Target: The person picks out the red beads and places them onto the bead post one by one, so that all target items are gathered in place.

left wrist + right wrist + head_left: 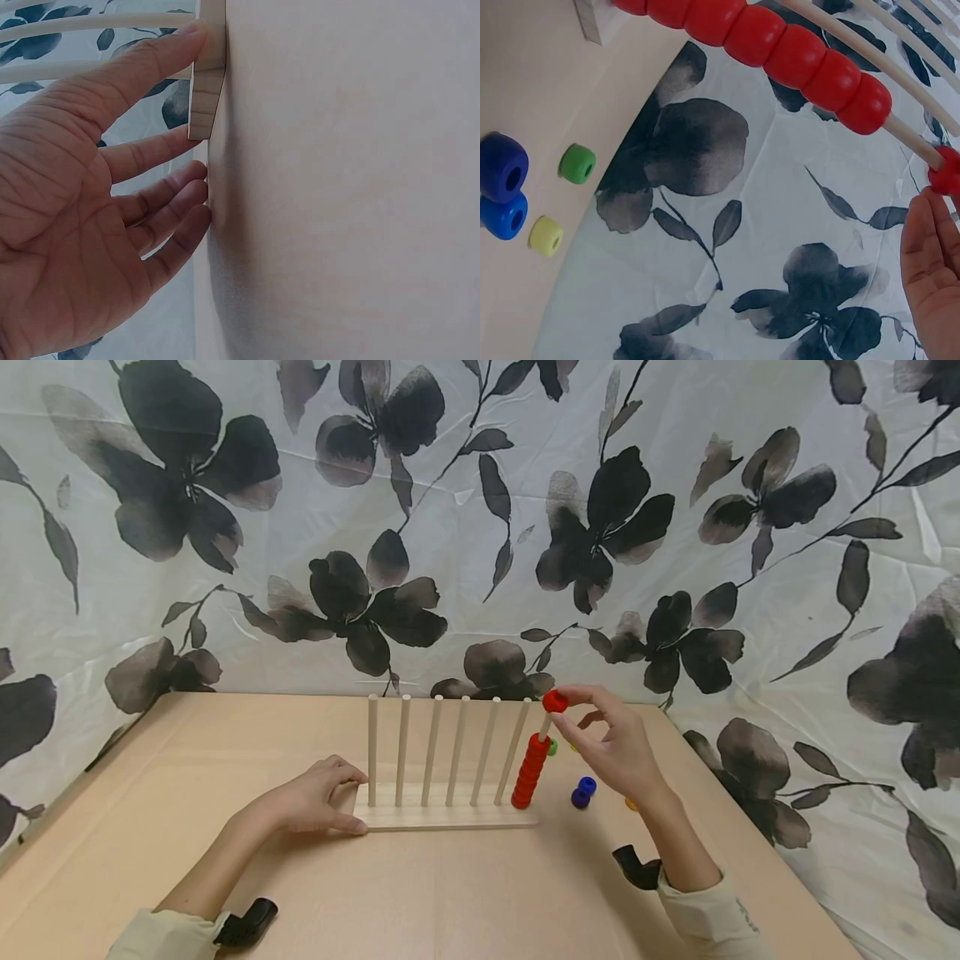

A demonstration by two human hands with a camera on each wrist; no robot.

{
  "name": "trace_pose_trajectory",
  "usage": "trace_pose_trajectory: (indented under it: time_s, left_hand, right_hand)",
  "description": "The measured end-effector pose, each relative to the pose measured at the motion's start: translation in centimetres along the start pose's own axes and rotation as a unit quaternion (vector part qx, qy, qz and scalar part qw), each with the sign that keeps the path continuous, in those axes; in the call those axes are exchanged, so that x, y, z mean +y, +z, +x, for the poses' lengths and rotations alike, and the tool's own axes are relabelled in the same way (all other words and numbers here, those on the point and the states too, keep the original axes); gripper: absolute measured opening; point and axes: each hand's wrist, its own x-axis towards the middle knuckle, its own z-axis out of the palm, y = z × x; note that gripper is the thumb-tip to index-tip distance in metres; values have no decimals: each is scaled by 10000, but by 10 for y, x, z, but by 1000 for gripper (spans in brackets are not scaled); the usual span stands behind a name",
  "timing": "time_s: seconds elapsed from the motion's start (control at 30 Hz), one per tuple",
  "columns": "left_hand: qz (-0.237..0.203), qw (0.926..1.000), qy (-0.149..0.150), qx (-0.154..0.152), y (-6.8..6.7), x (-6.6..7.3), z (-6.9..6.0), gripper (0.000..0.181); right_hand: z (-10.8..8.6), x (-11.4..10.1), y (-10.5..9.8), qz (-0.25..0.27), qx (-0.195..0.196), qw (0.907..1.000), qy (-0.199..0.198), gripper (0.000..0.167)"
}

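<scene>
A wooden rack with a row of upright pegs stands on the table, its flat base facing me. My left hand grips the left end of that base, thumb at the front edge and index finger at the end. Several red beads are stacked on the rightmost peg, leaving its upper part bare. Between the thumb and fingers of my right hand is one more red bead, held at that peg's tip. Whether the peg has entered its hole I cannot tell.
Right of the rack lie two blue beads, touching each other. A green bead and a yellow bead sit near the table's far edge. An orange bead is partly behind my right wrist. Floral cloth hangs behind the table.
</scene>
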Motion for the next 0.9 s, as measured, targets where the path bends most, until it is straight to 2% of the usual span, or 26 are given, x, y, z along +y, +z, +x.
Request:
trace_pose_trajectory:
  time_s: [0.57, 0.9]
  left_hand:
    - [10, 10000, -49, 3, -1, -1, -4, 70]
    - [37, 10000, -9, 51, 4, 2, -6, 71]
  right_hand:
    - [-7, 0, 3, -86, -110, 9999, 51, 37]
    - [-20, -1, -3, -108, -151, 9997, 157, 36]
